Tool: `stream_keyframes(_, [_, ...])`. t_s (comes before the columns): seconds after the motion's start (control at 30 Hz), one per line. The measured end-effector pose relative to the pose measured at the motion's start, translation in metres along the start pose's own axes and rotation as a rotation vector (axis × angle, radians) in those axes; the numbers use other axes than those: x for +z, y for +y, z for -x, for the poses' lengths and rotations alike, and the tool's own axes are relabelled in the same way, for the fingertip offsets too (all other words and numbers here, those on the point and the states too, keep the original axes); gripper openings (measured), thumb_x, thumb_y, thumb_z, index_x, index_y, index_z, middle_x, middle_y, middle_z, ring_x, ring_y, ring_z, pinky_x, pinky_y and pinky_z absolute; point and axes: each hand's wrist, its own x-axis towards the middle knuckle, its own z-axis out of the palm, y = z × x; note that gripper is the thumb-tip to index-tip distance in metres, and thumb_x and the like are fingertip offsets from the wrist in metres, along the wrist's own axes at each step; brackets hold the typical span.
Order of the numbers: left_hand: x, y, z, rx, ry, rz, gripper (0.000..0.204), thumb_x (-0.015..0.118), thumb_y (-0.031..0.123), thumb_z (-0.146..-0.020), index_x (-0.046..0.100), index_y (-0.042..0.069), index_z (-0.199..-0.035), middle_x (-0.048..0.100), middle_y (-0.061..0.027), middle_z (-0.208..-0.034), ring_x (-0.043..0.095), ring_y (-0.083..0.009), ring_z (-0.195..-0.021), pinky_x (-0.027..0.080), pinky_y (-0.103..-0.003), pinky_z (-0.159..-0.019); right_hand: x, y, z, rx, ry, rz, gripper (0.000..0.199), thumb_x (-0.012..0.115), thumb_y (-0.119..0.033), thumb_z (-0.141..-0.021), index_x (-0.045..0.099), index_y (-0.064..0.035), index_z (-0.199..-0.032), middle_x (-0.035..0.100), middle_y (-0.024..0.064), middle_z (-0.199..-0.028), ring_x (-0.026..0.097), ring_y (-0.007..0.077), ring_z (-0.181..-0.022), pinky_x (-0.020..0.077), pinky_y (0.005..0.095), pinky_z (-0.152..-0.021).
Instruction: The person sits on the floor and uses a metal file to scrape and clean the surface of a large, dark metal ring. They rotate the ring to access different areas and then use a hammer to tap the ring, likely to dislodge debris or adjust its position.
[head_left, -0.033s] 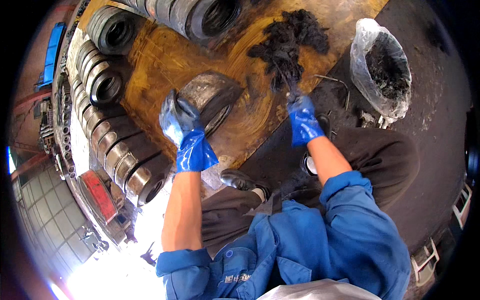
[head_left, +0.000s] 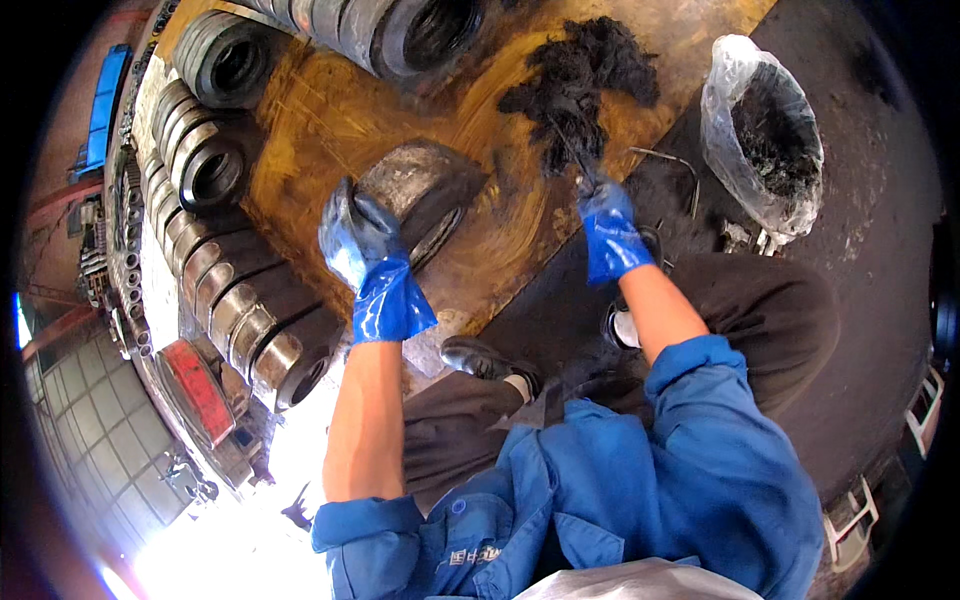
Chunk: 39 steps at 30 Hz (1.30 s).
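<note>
A thick, dirty metal ring stands on the oily brown work surface, its opening partly seen at the lower right. My left hand, in a blue rubber glove stained dark, grips the left side of this ring; some fingertips are hidden. In a matching glove, my right hand is closed around the narrow near end of a black shaggy bundle. The bundle looks greasy and fibrous, and spreads over the surface beyond my hand. Whether a handle runs inside it cannot be made out.
Metal rings line the surface's left side, with larger ones at the far edge. On the right, a clear plastic-lined container holds dark scraps. A bent metal rod lies near my right hand. A red object sits lower left.
My right hand has shifted slightly up and to the right, and the near end of the black bundle has moved a little with it. My left hand and the ring stay put.
</note>
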Motion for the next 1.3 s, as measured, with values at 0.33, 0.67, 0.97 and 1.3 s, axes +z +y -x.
stream_keyframes(0.33, [0.012,-0.001,0.0,0.067,0.059,0.014,0.035,0.058,0.02,-0.093,0.073,0.002,-0.118,0.073,-0.0223,-0.112,0.069,-0.04,-0.104,0.053,-0.049,-0.096,0.055,-0.061,0.019,0.363,-0.559,-1.478,0.016,0.058,-0.019,-0.102,0.065,-0.0108,-0.113,0.063,0.0056,-0.074,0.067,0.0206,-0.075,0.0536,0.0388,-0.059])
stream_keyframes(0.67, [0.01,0.004,-0.003,0.051,0.035,0.021,0.037,0.054,0.022,-0.095,0.072,0.001,-0.12,0.073,-0.0233,-0.114,0.069,-0.0407,-0.105,0.053,-0.048,-0.097,0.037,-0.067,0.018,0.07,-0.584,-0.613,0.027,0.06,-0.016,-0.098,0.07,-0.0026,-0.119,0.069,0.0022,-0.079,0.069,0.0164,-0.068,0.0512,0.031,-0.054])
stream_keyframes(0.97, [0.008,0.001,-0.001,0.028,0.018,0.011,0.036,0.056,0.021,-0.093,0.072,0.002,-0.119,0.073,-0.0218,-0.114,0.069,-0.0398,-0.105,0.052,-0.048,-0.097,0.061,-0.078,0.013,0.217,-0.577,-0.763,0.037,0.062,-0.016,-0.095,0.064,-0.0096,-0.131,0.071,0.0077,-0.085,0.07,0.0209,-0.073,0.0557,0.0357,-0.063])
stream_keyframes(1.3, [0.007,0.0,-0.002,0.017,0.049,0.031,0.032,0.059,0.018,-0.092,0.073,0.003,-0.116,0.073,-0.0206,-0.115,0.068,-0.0385,-0.106,0.052,-0.048,-0.097,0.002,-0.175,0.029,-0.597,-0.118,-0.378,0.062,0.067,-0.007,-0.085,0.056,-0.0146,-0.145,0.072,0.0139,-0.1,0.071,0.0345,-0.089,0.0582,0.0424,-0.078])
